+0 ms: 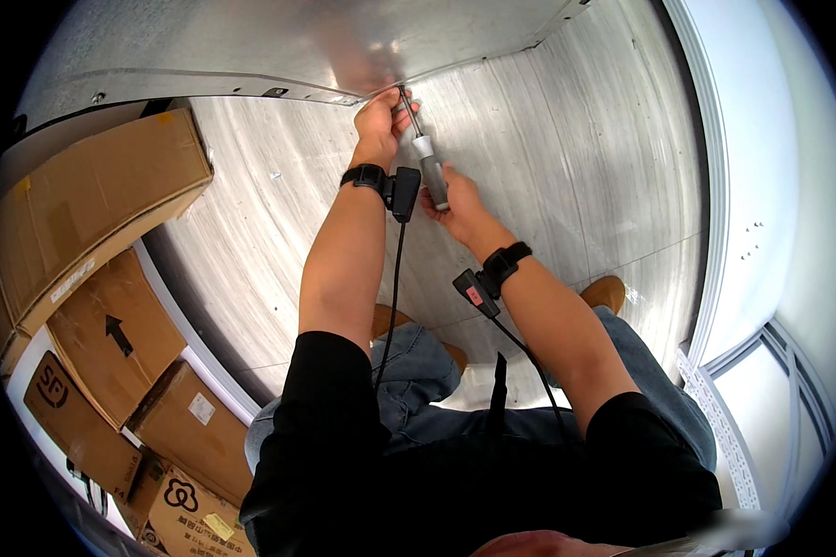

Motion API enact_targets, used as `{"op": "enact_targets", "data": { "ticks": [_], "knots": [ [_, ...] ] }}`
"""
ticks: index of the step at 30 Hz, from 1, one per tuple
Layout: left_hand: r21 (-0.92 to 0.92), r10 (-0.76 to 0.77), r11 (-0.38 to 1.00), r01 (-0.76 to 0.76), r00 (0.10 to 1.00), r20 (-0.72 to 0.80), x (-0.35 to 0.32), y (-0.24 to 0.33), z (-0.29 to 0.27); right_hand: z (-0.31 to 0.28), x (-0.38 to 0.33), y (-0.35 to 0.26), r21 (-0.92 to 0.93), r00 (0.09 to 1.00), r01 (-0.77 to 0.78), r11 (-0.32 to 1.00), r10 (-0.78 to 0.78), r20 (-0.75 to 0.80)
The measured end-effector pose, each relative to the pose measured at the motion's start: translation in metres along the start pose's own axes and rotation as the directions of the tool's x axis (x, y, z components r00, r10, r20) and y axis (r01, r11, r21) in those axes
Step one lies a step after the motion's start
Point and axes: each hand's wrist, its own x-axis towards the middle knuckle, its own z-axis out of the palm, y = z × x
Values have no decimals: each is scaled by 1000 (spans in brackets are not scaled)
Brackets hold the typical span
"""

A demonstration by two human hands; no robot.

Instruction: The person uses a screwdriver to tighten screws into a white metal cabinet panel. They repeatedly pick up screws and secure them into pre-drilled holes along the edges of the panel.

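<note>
My right hand (455,200) grips the grey handle of a screwdriver (427,158). Its thin shaft points up to the edge of a shiny metal panel (251,46). There my left hand (381,116) pinches around the tip of the shaft, fingers against the panel's lower edge. Both wrists wear black bands with small black devices, and cables run from them down to my body.
Several brown cardboard boxes (93,195) are stacked at the left beside a white frame strip. The floor (576,158) is pale streaked stone. A white wall and frame (752,186) rise at the right. My knees in blue jeans and brown shoes (608,292) are below the hands.
</note>
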Motion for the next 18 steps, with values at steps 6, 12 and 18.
{"op": "enact_targets", "data": {
  "ticks": [6,12,18],
  "knots": [
    [54,11,998,-11,1000,3,-5,2,3,5,-2,-4,-33,996,8,999,-11,-87],
    [24,-19,1000,20,1000,-19,-3,2,5,-5,4,-8,-29,997,-67,997,65,-44],
    [16,-46,999,47,998,-46,-4,4,5,-1,-11,-13,-58,1000,9,998,-9,1]
  ]
}}
